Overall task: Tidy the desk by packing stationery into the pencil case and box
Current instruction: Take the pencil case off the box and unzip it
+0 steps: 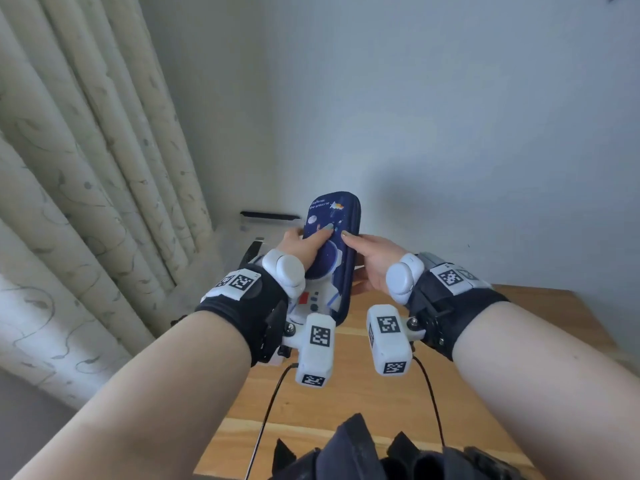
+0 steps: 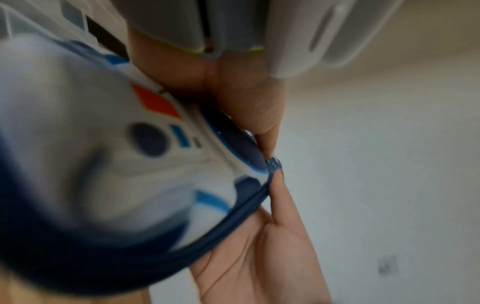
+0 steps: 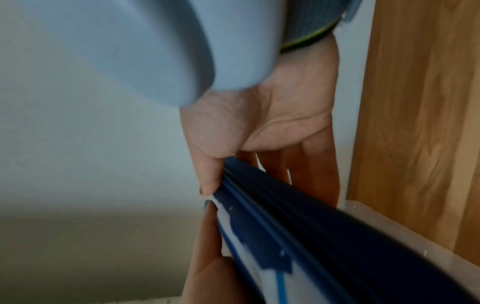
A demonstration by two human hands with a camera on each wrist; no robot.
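A navy pencil case (image 1: 334, 209) with an astronaut print is held upright above the wooden desk (image 1: 363, 386), and its zip seam looks closed. My left hand (image 1: 304, 245) grips its left side, thumb across the front. My right hand (image 1: 369, 256) grips the right edge, thumb on the front and fingers behind. In the left wrist view the blurred pencil case (image 2: 103, 164) fills the left half, with my left thumb (image 2: 259, 115) on it. In the right wrist view my right hand (image 3: 259, 127) pinches the pencil case (image 3: 311, 236) at its edge.
A clear plastic box (image 1: 249, 232) with a black handle (image 1: 270, 215) stands behind the hands at the desk's far left corner; its rim (image 3: 389, 226) shows under the case. Curtains (image 1: 86, 168) hang on the left, and a bare wall (image 1: 450, 116) stands behind. Cables (image 1: 266, 410) trail over the desk.
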